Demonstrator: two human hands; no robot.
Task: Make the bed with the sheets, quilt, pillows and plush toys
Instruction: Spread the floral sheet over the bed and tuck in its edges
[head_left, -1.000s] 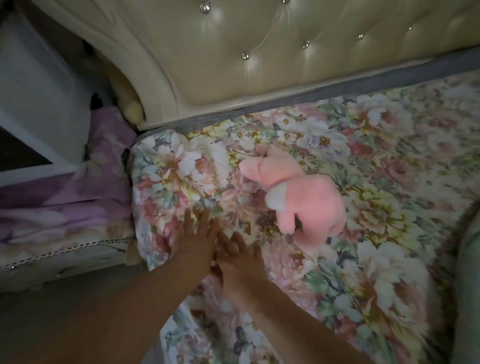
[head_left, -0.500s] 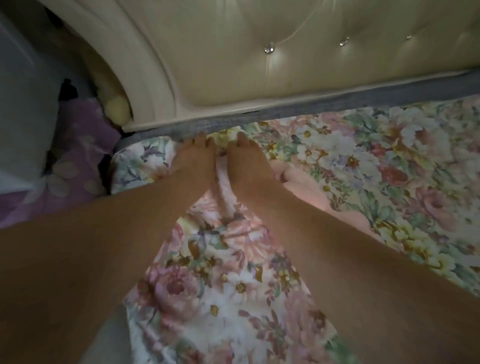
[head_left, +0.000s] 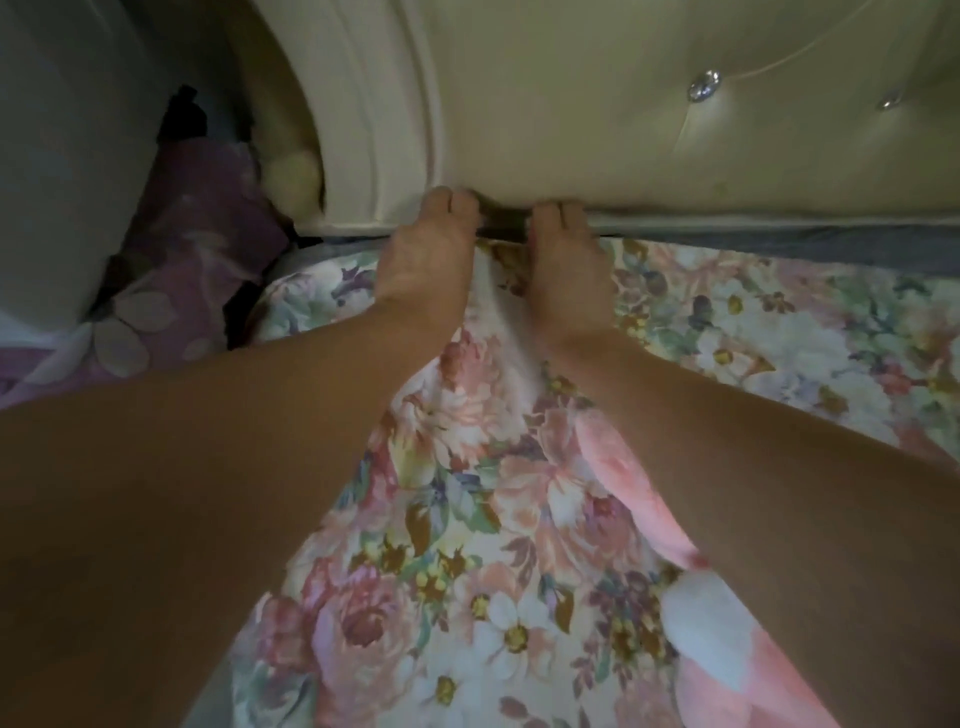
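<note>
Your left hand (head_left: 427, 252) and right hand (head_left: 563, 262) are flat, fingers straight, gripping nothing. They press the floral sheet (head_left: 457, 519) edge into the gap under the headboard (head_left: 571, 104), likely tucking it. The pink plush toy (head_left: 698, 626) lies on the sheet under your right forearm.

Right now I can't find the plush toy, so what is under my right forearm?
A pink plush toy with a white patch lies on the floral sheet there. The forearm covers most of it, so its shape cannot be told.
</note>
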